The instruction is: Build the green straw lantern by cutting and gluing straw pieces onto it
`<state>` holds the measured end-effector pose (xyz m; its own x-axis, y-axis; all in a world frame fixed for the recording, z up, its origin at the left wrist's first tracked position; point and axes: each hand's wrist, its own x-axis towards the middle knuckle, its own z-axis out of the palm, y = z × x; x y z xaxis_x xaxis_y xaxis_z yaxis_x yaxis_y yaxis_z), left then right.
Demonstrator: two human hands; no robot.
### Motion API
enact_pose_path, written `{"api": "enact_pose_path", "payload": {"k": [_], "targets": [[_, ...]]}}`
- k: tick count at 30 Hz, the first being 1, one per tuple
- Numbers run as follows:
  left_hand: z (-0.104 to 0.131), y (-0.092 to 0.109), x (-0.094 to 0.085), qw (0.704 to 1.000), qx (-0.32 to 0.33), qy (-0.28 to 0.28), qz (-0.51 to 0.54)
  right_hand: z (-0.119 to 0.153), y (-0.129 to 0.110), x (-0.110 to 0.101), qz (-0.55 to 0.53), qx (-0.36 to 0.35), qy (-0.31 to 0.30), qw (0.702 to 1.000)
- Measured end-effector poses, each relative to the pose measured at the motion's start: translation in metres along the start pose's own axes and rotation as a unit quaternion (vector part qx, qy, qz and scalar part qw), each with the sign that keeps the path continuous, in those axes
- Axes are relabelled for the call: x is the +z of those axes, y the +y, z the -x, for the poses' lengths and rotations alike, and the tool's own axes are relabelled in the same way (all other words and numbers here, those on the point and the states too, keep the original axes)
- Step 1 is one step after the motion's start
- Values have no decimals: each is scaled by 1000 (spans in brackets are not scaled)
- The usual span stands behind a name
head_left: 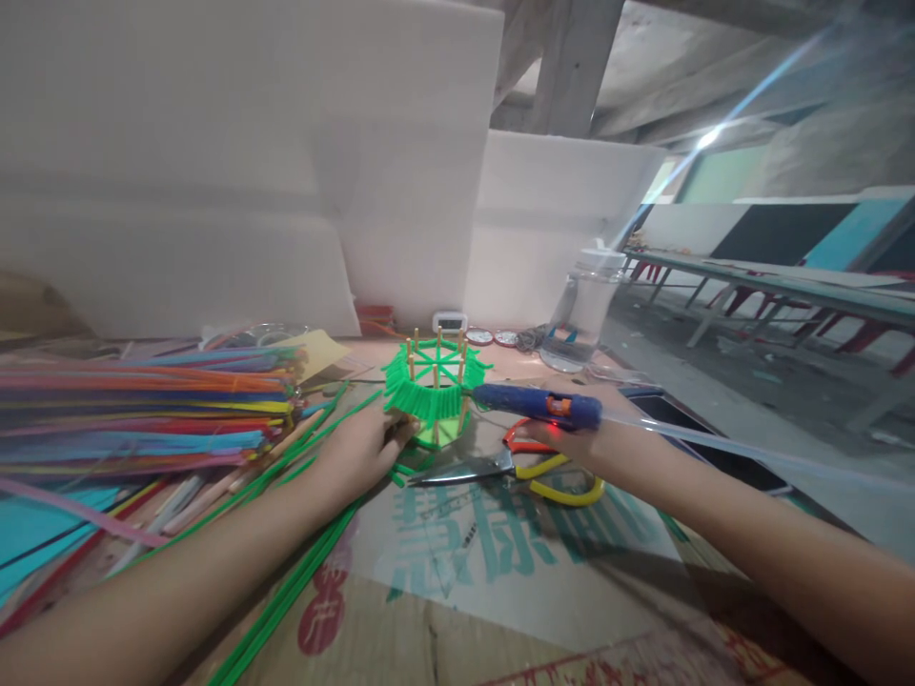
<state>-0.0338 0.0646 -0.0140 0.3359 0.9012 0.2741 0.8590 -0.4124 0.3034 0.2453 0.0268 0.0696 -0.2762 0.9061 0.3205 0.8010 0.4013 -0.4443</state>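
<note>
A small round structure of green pipe cleaners (435, 398) with upright wooden sticks stands in front of me. My left hand (376, 440) grips its lower left edge between thumb and fingers. In my right hand (582, 429) is a blue glue gun (536, 402), with a long clear glue stick trailing from its back and a red light glowing on it. The gun's nozzle points left, at the structure's right side; whether it touches, I cannot tell. Beneath the gun lie scissors (518, 469) with red and yellow handles, blades toward the left.
Bundles of coloured pipe cleaners (143, 405) lie at left, and loose green ones (286, 581) run toward me. Behind stand a small digital clock (450, 324) and a clear water bottle (582, 305). A dark flat device (704, 443) lies at right. White boards (250, 143) rise behind.
</note>
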Motion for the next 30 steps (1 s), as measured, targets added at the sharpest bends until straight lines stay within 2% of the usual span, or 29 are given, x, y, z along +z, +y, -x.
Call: {"api": "enact_pose_path", "payload": {"k": [3,7,11,16,18,20,22,25,30], "targets": [[1,1,-1,1000,-2,-1,1,1,-2,-3,3,-2,-19,1000],[1,2,-2,1000,-3,-7,1,1,-3,-6,-8,-46,-28,999],[0,1,-1,1000,-8,-5,-3,-1,1,-9,-112,-79,-44,990],[-2,-4,-1,999,6,32,-2,-13,15,-14,-150,-61,-5,987],[-3,-7,-1,999,4,35,2,-28,25,-13,-149,-59,15,987],[-4,-10,-2,999,-6,39,5,-48,36,-8,-123,-63,7,990],[-4,-13,0,999,-18,46,7,-73,48,1,-75,-17,0,997],[-4,-19,3,998,-27,53,4,-108,63,22,-35,65,-6,997],[-4,-22,5,999,-18,51,-4,-146,81,61,-16,101,-26,994]]}}
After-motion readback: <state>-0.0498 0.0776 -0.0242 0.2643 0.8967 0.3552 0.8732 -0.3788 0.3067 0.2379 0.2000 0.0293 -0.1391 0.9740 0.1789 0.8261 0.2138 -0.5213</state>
